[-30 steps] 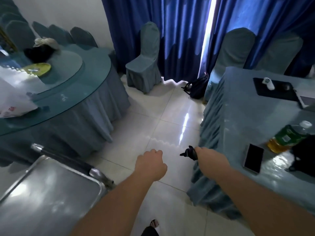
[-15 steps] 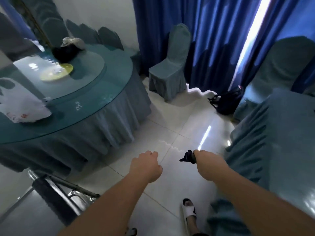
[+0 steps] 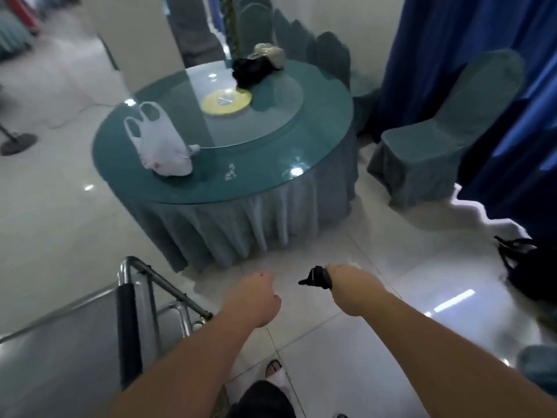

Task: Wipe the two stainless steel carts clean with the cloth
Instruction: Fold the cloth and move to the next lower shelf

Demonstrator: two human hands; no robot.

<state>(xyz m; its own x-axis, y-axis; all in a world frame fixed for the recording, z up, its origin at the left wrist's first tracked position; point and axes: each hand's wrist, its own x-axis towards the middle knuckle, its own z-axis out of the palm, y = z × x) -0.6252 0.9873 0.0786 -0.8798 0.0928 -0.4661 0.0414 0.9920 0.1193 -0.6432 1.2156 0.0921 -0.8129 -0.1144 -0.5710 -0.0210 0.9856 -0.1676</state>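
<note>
White glossy floor tiles point(image 3: 346, 342) underfoot, catching a few light reflections. Closest in, bottom left: one stainless steel cart point(image 3: 60, 357), flat top tray a bit blurred, with a dark-padded handle point(image 3: 128, 333) and chrome tubing at its near end. Just right of that handle, left hand point(image 3: 256, 300) out over the floor, fingers curled into a loose fist, holding nothing as far as can be seen, not touching the cart. Right hand point(image 3: 351, 289) beside it, apart from the left, clenched around a small dark cloth point(image 3: 316, 277) with a pointy bit poking out toward the left hand. Only one cart in view. A sandalled foot point(image 3: 275, 372) down at the bottom edge. Further out, a round table point(image 3: 271, 182) with a teal skirt and glass top, carrying a white plastic bag point(image 3: 162, 146) near its front-left rim, a yellow plate point(image 3: 226, 101) on the raised glass turntable, and a black bundle point(image 3: 250, 70) behind the plate. Off to the right, a covered chair point(image 3: 437, 140) in front of blue curtains point(image 3: 452, 55), and a black bag point(image 3: 530, 276) on the floor at the right edge.
</note>
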